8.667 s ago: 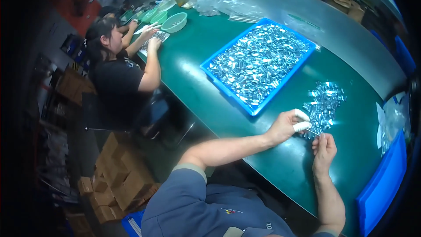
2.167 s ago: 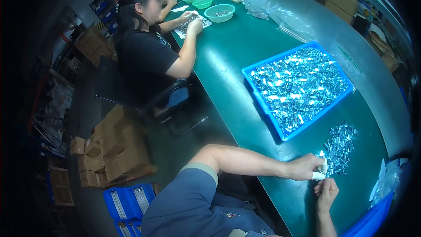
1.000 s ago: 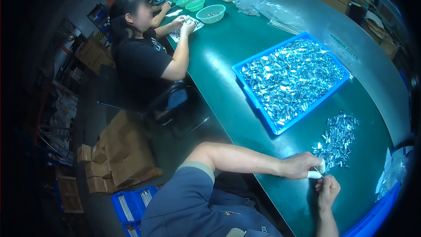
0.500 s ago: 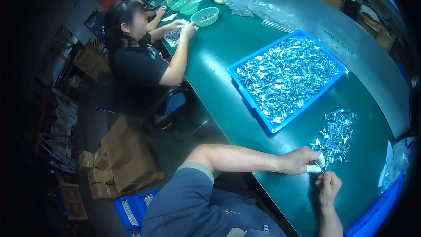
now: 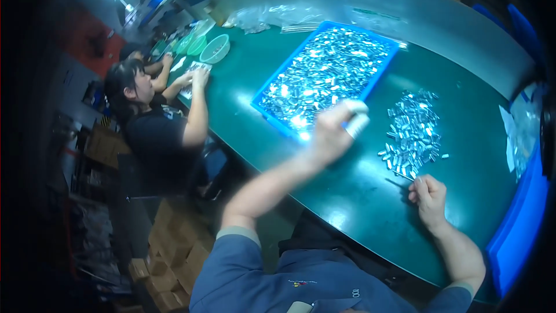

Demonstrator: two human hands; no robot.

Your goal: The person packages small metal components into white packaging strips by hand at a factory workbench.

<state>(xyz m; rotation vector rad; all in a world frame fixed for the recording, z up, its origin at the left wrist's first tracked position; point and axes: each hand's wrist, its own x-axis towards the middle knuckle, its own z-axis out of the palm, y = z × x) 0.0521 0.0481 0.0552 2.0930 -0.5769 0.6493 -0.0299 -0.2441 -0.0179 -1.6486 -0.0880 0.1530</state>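
Observation:
My left hand (image 5: 333, 133), blurred by motion, is over the near right edge of a blue tray (image 5: 379, 78) heaped with small shiny metal pieces (image 5: 324, 69). White finger cots (image 5: 358, 124) cover its thumb and forefinger; whether anything sits between them is too smeared to see. Closer to me on the right, my right hand (image 5: 430, 200) is closed around a thin metal rod (image 5: 403, 175), whose tip points left. Just beyond that rod lies a loose pile of similar metal pieces (image 5: 414, 130) on the green tabletop (image 5: 341, 197).
Blue bin (image 5: 518, 226) and plastic bags (image 5: 526, 116) flank the table's right end. Clear bags (image 5: 301, 14) lie along the back ledge. At left a co-worker (image 5: 156, 116) sits handling small parts near green bowls (image 5: 215, 50). Cardboard boxes (image 5: 176, 240) stand on the floor.
My left hand has left my right hand and swung up and left to the tray. The right hand keeps the rod, now nearer the loose pile. The whole view has shifted.

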